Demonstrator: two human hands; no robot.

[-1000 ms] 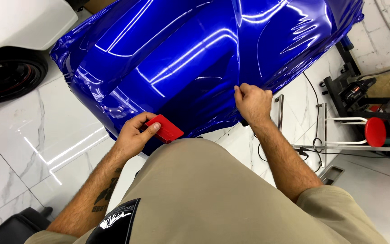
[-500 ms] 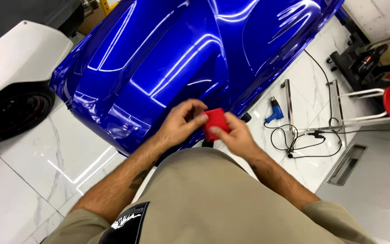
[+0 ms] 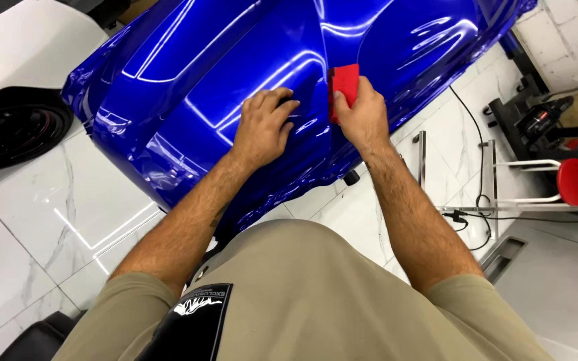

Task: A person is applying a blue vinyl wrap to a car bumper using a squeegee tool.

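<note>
Up close, a red squeegee (image 3: 344, 88) presses against a glossy blue car panel (image 3: 188, 80), gripped in the person's right hand (image 3: 362, 117). Just beside it, the left hand (image 3: 262, 127) lies flat and open on the same panel. White marble floor tiles (image 3: 28, 227) and a white car (image 3: 21, 53) surround them.

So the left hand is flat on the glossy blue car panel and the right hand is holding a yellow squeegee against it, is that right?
Not quite: the squeegee is red, not yellow, as the head view shows. The rest holds: the left hand lies flat on the glossy blue car panel, and the right hand holds the squeegee against it.
</note>
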